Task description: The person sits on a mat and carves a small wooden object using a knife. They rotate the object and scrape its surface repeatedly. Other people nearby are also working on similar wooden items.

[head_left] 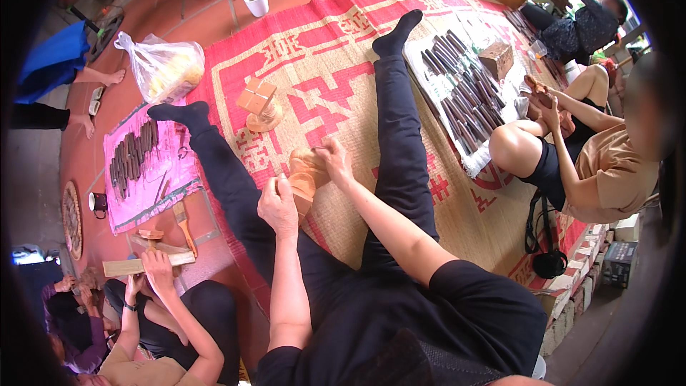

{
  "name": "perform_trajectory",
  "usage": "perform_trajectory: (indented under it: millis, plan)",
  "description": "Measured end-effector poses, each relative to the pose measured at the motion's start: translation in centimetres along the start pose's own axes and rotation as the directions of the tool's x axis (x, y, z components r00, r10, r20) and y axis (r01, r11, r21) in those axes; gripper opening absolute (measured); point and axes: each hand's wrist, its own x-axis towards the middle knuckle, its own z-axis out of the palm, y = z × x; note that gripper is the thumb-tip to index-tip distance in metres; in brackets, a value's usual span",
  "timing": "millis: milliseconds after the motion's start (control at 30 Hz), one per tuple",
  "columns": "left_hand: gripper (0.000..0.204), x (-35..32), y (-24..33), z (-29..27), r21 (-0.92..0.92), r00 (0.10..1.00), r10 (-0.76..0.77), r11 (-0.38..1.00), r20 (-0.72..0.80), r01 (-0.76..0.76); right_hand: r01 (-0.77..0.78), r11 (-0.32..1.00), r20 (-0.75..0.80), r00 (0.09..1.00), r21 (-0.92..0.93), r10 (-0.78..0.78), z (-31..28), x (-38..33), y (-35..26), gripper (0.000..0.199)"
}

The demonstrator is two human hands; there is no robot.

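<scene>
Between my outstretched legs I hold a carved wooden figure (307, 171) on a squared block base. My left hand (279, 206) is closed round its near, lower end, with the thumb up. My right hand (334, 161) is closed at the far right side of the carving, its fingertips pressed to the wood; whether a small tool or sheet is pinched there I cannot tell. On the mat beyond the carving sits another wooden piece (266, 116), with a squared block (256, 95) on its top.
The red and tan woven mat (336, 236) lies under me. Many carving tools (464, 93) rest on a white cloth at right, others (133, 157) on a pink cloth at left. A plastic bag (161, 68) and white cup (256, 3) stand beyond. Co-workers sit at both sides.
</scene>
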Motion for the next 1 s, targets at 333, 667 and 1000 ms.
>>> perform_trajectory:
  millis: [333,667,1000]
  plan:
    - [0.024,0.3,0.5,0.0,0.075,0.998,0.031,0.997,0.054,-0.035,0.057,0.969,-0.071,0.995,-0.241,-0.076,0.7,1.3,0.6,0.023]
    - [0.025,0.4,0.4,0.0,0.061,0.998,0.015,0.998,0.065,-0.019,0.162,0.984,0.044,0.986,-0.068,-0.160,1.6,0.5,1.0,0.017]
    - [0.027,0.1,-0.9,-0.2,-0.019,1.000,-0.008,1.000,0.011,0.009,0.145,0.986,-0.020,0.989,-0.084,-0.147,1.9,-0.4,0.1,0.020]
